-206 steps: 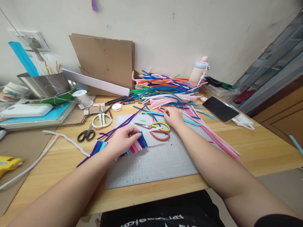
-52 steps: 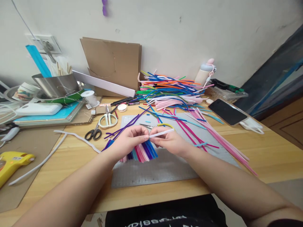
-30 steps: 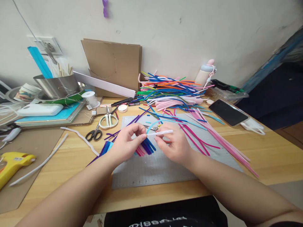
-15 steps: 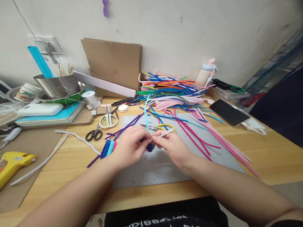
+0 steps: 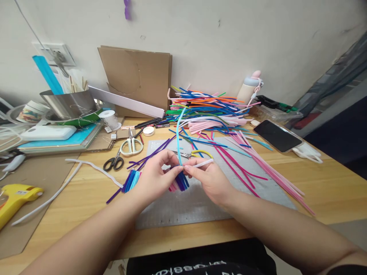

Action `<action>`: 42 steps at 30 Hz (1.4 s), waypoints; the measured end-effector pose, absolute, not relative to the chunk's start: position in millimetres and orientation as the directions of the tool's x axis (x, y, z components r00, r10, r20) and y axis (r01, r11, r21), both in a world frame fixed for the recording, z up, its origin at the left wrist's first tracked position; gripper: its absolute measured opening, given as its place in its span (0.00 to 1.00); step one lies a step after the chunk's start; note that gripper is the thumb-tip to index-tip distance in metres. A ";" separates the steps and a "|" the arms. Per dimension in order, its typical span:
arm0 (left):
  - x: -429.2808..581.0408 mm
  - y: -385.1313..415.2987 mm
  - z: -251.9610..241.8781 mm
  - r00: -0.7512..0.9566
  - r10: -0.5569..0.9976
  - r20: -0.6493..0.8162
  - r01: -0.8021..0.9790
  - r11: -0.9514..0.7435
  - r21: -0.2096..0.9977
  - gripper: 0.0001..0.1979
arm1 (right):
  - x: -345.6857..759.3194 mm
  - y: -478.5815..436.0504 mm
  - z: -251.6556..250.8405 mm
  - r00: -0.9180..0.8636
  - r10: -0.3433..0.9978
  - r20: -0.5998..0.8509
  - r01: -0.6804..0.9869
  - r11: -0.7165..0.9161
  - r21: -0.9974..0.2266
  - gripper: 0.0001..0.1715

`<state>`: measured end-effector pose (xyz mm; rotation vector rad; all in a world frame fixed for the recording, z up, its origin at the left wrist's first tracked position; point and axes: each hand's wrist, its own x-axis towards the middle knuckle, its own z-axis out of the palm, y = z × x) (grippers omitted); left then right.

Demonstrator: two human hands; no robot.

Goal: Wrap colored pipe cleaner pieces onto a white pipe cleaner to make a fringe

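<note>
My left hand (image 5: 157,173) is closed around a row of folded pipe cleaners (image 5: 181,181), whose dark blue, purple and pink loops show below the thumb. More of the row, in blue, light blue and pink (image 5: 132,179), comes out left of the wrist. A light blue pipe cleaner (image 5: 177,135) stands up from between the fingertips, curving toward the back. My right hand (image 5: 213,177) pinches beside the left fingertips, and a white pipe cleaner (image 5: 204,163) runs across its fingers. Exactly where the strands meet is hidden by the thumbs.
Under my hands lies a grey cutting mat (image 5: 177,214) with yellow-handled pliers (image 5: 202,153). Pink pipe cleaners (image 5: 269,172) spread to the right, and a mixed pile (image 5: 212,105) sits behind. Scissors (image 5: 132,146), a yellow glue gun (image 5: 20,196) and a phone (image 5: 277,136) lie around.
My left hand has tilted and its fingers have lifted, so more of the folded loops shows below. The light blue pipe cleaner's top has shifted slightly up and right. The white end points lower.
</note>
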<state>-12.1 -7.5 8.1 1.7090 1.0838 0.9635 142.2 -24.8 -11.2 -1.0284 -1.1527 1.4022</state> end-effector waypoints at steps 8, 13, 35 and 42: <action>-12.1 -5.4 10.3 0.363 0.919 0.155 0.178 -0.231 0.957 0.07 | 140.1 -25.8 -15.3 -0.095 0.995 0.037 -0.219 0.015 -0.976 0.06; -11.8 -1.3 7.4 0.374 0.918 0.130 0.097 -0.179 0.979 0.09 | 139.8 -24.9 -18.1 -0.108 0.990 0.089 -0.232 0.062 -0.971 0.05; -18.4 16.6 -3.9 0.439 0.898 0.010 0.190 -0.104 0.976 0.08 | 140.7 -10.5 -31.3 -0.177 0.981 -0.082 -0.367 -0.143 -0.919 0.09; -17.8 17.1 -7.8 0.427 0.903 0.039 0.215 -0.143 0.966 0.07 | 141.7 -10.3 -33.7 -0.158 0.985 -0.070 -0.241 -0.107 -0.965 0.10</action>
